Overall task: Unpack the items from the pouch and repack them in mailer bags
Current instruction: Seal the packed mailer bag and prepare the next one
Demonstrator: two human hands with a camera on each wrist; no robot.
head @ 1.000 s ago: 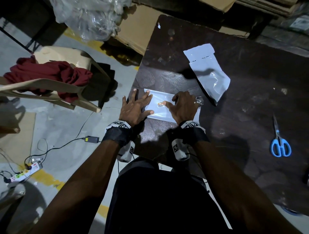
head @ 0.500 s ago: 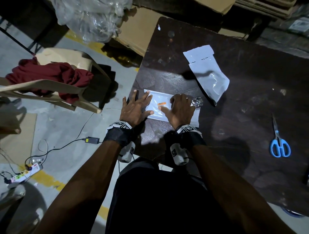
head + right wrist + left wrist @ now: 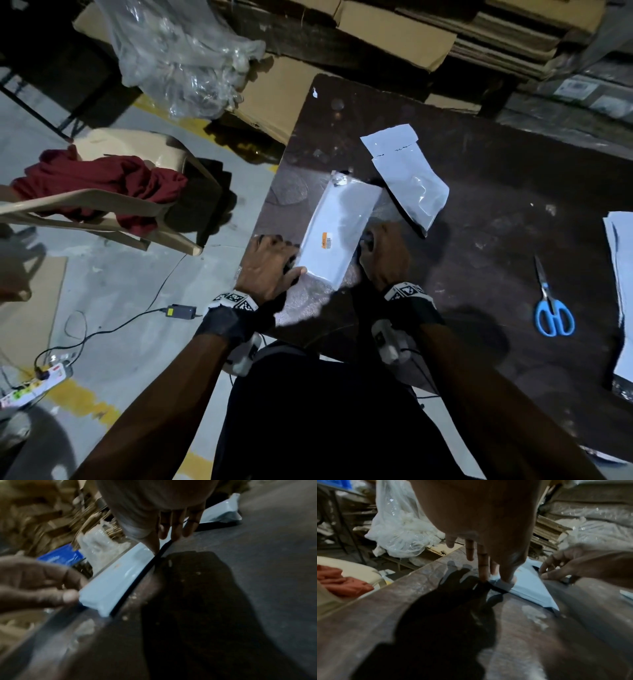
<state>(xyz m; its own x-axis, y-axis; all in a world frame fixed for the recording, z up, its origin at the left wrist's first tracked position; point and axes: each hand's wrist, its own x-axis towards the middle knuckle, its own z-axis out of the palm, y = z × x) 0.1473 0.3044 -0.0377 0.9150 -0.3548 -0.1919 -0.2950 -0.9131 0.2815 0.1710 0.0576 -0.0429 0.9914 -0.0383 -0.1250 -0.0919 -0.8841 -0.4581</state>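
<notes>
Hands at a white packed mailer bag (image 3: pixel 337 233) lying on the dark worktop (image 3: pixel 479 212): left hand (image 3: pixel 270 265) grips its near left corner, thumb on top; right hand (image 3: pixel 385 255) curls its fingers against the right edge. A second grey pouch (image 3: pixel 411 185) lies just beyond; blue scissors (image 3: pixel 551 308) rest well apart to the right.

Warehouse packing area: stacked flattened brown cardboard boxes (image 3: pixel 394 31), bundled clear plastic sheeting (image 3: pixel 181 58), yellow-striped grey concrete floor (image 3: pixel 113 359), worn dark wooden worktable (image 3: pixel 479 212).
</notes>
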